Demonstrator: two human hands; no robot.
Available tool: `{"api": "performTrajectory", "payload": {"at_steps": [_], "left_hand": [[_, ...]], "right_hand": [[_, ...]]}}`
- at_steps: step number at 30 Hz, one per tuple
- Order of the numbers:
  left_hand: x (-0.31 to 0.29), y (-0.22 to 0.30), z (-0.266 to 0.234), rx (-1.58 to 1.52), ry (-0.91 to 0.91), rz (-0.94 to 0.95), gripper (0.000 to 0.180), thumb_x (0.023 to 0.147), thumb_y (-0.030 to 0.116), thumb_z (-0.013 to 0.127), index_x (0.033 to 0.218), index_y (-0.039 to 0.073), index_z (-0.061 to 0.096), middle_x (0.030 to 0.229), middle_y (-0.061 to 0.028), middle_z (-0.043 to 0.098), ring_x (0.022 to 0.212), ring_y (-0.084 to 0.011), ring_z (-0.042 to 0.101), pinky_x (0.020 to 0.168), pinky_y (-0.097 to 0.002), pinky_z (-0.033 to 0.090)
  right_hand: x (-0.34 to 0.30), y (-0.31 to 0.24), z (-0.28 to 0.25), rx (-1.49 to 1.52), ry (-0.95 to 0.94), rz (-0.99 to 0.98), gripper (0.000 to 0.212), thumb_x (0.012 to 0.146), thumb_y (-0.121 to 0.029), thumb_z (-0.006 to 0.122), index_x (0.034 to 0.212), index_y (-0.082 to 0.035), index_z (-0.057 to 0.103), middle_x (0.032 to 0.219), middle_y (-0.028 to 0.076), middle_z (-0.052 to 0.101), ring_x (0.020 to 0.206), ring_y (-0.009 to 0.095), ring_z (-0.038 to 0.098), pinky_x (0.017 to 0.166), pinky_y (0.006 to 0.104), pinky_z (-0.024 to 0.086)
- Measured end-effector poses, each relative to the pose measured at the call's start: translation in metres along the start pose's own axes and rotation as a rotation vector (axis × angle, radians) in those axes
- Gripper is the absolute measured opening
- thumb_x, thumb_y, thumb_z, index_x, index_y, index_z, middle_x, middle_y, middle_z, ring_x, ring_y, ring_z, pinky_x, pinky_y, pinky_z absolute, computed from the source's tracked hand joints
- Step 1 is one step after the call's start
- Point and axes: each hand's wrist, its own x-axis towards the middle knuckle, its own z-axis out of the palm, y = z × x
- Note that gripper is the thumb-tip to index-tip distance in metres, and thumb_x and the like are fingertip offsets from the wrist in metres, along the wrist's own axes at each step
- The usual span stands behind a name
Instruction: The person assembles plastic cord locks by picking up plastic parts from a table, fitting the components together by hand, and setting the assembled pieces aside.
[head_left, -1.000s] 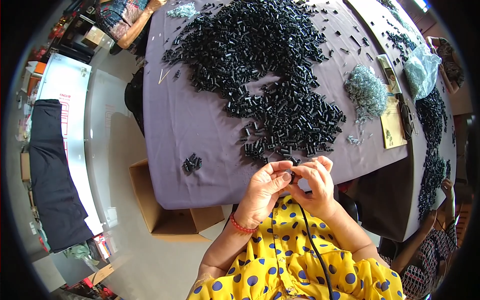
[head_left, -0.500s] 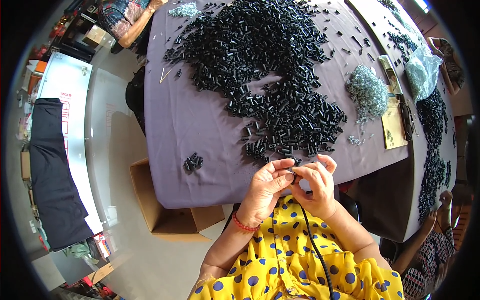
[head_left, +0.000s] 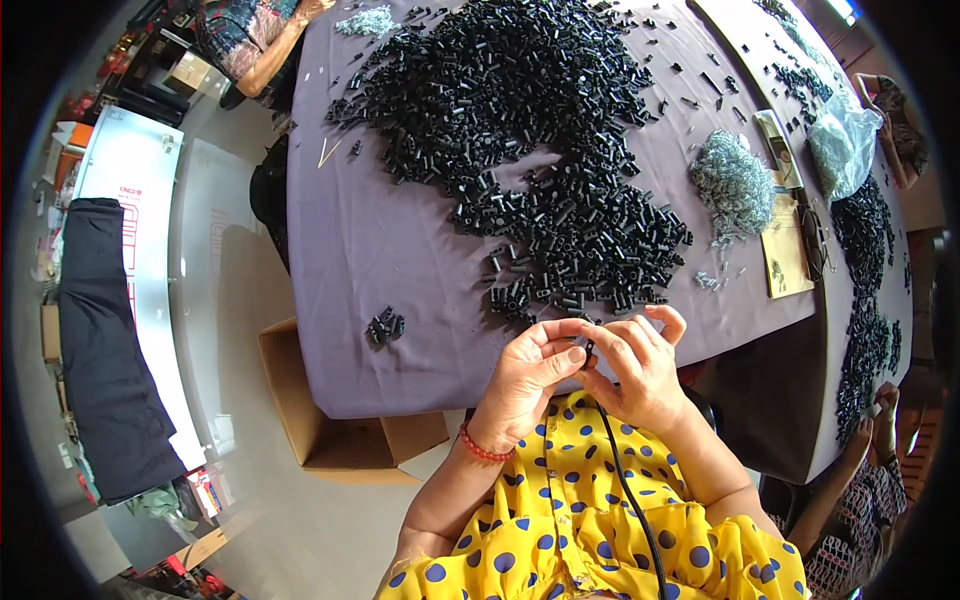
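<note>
Both hands meet at the near edge of the table, in front of the yellow dotted garment. My left hand (head_left: 535,365), with a red bead bracelet at its wrist, pinches a small black plastic part (head_left: 588,350). From the other side my right hand (head_left: 642,368) has its thumb and index finger closed on the same part, its little finger raised. Fingers cover most of the part. Just beyond the fingertips lies a big heap of short black plastic parts (head_left: 540,130). A few more black parts (head_left: 384,326) form a small cluster to the left.
A pile of small silvery pieces (head_left: 733,188) lies right of the heap, by a yellow booklet (head_left: 788,250) and eyeglasses (head_left: 816,240). An open cardboard box (head_left: 340,440) stands below the table's left corner. Other people's arms (head_left: 272,60) show at the far left and the right.
My right hand has shifted slightly right and turned, its fingers drawing closer over the black part. My left hand stays nearly in place, still pinching.
</note>
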Motion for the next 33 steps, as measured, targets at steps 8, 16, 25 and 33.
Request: {"api": "performTrajectory", "payload": {"at_steps": [8, 16, 25, 33], "left_hand": [[-0.001, 0.001, 0.000, -0.075, -0.011, -0.066, 0.035, 0.099, 0.002, 0.067, 0.131, -0.002, 0.055, 0.112, -0.0091, 0.069, 0.102, -0.0158, 0.069, 0.093, -0.0287, 0.057], [0.000, 0.001, -0.005, -0.029, -0.032, -0.106, 0.037, 0.098, 0.002, 0.068, 0.132, -0.002, 0.055, 0.109, -0.0071, 0.069, 0.101, -0.0129, 0.068, 0.091, -0.0258, 0.057], [-0.004, -0.003, -0.005, 0.093, 0.029, 0.047, 0.039, 0.097, 0.003, 0.069, 0.133, 0.002, 0.055, 0.109, -0.0025, 0.065, 0.103, -0.0098, 0.064, 0.095, -0.0256, 0.054], [-0.043, 0.051, -0.043, 0.824, 0.660, 0.646, 0.034, 0.092, 0.004, 0.073, 0.124, 0.004, 0.062, 0.098, -0.0020, 0.066, 0.085, -0.0099, 0.062, 0.077, -0.0256, 0.054]], "right_hand": [[0.000, 0.004, 0.000, 0.028, 0.019, -0.083, 0.047, 0.074, -0.023, 0.081, 0.114, -0.006, 0.065, 0.092, 0.002, 0.062, 0.080, 0.020, 0.061, 0.095, 0.0476, 0.036], [-0.008, 0.002, 0.007, 0.028, 0.102, -0.134, 0.035, 0.071, -0.015, 0.079, 0.104, -0.006, 0.068, 0.086, 0.000, 0.060, 0.074, 0.018, 0.058, 0.095, 0.0445, 0.037], [-0.003, -0.002, 0.008, -0.015, -0.031, 0.032, 0.062, 0.081, -0.024, 0.081, 0.135, -0.002, 0.059, 0.107, 0.004, 0.067, 0.095, 0.020, 0.063, 0.104, 0.0478, 0.033], [-0.009, 0.007, 0.011, 0.059, 0.001, -0.017, 0.036, 0.082, -0.001, 0.071, 0.118, -0.004, 0.067, 0.093, 0.004, 0.067, 0.082, 0.020, 0.064, 0.105, 0.0472, 0.033]]}}
